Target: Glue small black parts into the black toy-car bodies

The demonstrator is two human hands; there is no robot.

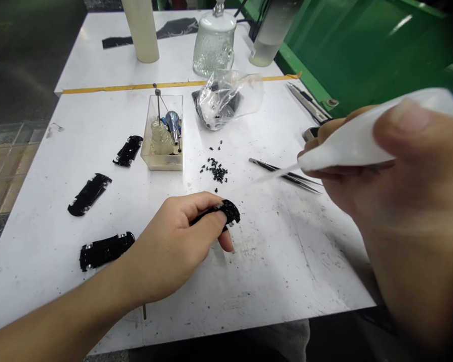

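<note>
In left grip (196, 226), black part (231, 212)

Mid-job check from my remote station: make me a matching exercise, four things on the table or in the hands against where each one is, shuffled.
Things
1. White bottle
2. Yellow tape
3. Tiny black bits
4. Clear plastic bag

Places
A. Scattered loose, between the tweezers and the open box
B. In the right hand
C. Just in front of the glass jar
D. Straight across the table

Pairs: 1-B, 2-D, 3-A, 4-C
</note>
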